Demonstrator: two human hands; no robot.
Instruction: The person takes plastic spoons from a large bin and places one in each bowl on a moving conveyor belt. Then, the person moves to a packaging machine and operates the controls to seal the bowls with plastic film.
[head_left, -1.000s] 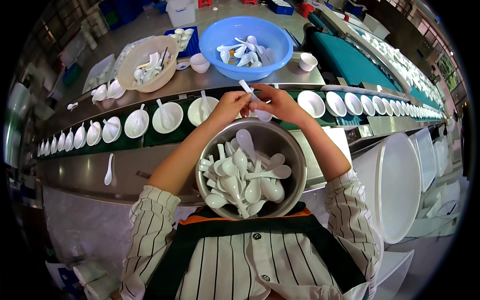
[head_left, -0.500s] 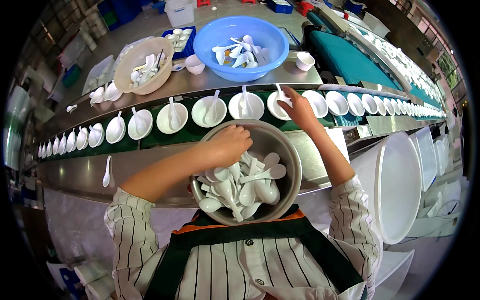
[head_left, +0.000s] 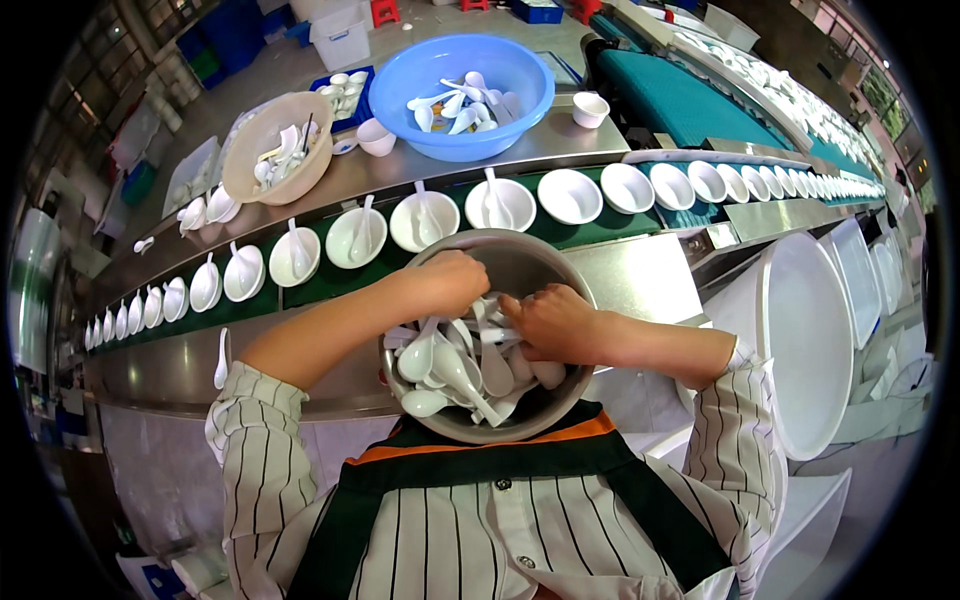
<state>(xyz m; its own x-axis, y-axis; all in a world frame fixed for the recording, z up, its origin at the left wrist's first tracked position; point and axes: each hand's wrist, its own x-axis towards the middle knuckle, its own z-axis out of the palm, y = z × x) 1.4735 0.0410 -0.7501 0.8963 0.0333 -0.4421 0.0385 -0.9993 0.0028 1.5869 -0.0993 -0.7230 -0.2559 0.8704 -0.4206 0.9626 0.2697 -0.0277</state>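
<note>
In front of me stands a grey metal basin [head_left: 538, 262] holding a pile of white spoons [head_left: 455, 368]. My left hand [head_left: 450, 282] is closed over the basin's far left part, its fingertips curled down out of sight. Whatever it grips cannot be made out. Inside the basin, my right hand [head_left: 555, 322] reaches in from the right, index finger and thumb apart, touching the spoons near the handles. Just beyond the basin, a white bowl [head_left: 519, 203] with a spoon leaning in it sits on the green belt [head_left: 585, 232]. To its right is a white bowl without a spoon [head_left: 570, 196].
Bowls with spoons run left along the belt; spoonless bowls run right. A blue basin [head_left: 400, 125] and a beige basin [head_left: 240, 165], both with spoons, stand behind the belt. A lone spoon [head_left: 221, 360] lies near my left forearm. Large white tubs [head_left: 815, 350] stand at right.
My right hand has left the bowl beyond the basin and come down among the spoons. That bowl now has a spoon in it. The row of bowls has shifted left.
</note>
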